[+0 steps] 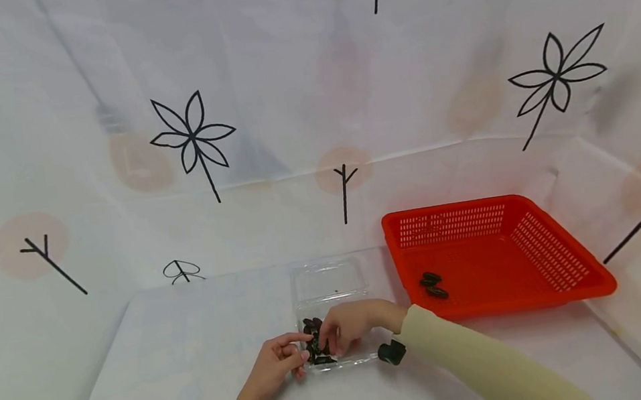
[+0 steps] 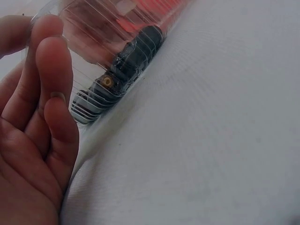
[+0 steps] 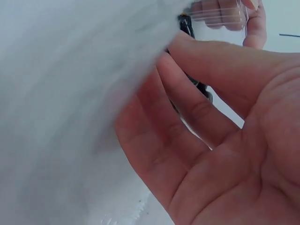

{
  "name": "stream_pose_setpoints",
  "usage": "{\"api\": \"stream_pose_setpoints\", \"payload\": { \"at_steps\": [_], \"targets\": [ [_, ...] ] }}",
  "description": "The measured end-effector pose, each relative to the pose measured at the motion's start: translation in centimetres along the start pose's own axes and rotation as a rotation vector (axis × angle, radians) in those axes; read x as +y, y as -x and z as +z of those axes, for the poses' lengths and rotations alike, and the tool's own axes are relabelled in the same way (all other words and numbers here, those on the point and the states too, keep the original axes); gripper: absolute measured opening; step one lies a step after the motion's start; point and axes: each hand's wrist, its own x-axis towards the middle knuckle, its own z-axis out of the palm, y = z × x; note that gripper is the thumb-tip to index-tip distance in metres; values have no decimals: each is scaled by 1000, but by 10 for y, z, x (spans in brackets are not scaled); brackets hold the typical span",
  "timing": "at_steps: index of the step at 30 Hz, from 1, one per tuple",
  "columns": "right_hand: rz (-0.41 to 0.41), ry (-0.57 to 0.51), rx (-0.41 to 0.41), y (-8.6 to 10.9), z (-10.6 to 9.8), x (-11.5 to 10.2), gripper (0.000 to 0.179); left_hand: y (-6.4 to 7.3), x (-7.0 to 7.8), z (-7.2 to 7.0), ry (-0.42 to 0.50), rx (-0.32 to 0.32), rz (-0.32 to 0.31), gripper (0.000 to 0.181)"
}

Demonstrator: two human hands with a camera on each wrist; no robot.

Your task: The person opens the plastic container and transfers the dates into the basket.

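Note:
A clear plastic box stands on the white surface with its lid folded back. Dark, oblong pieces are crowded along its left side; through the ribbed wall in the left wrist view, these dark pieces look glossy. My left hand holds the box's left edge, fingers bent against the outer wall. My right hand reaches down into the box among the pieces, thumb and fingers bent toward each other. Its fingertips are hidden, so I cannot tell whether they pinch a piece.
To the right stands a red plastic basket with slotted walls. A few dark oblong pieces lie at its left end. A white patterned cloth rises behind the work surface. Black wrist devices sit at both wrists.

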Motion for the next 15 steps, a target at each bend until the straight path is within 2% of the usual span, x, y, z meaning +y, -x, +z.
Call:
{"api": "stream_pose_setpoints", "payload": {
  "at_steps": [15],
  "targets": [
    [17,-7,-73,-6,0,-3,23,0,0,-1,7,-7,3,35]
  ]
}}
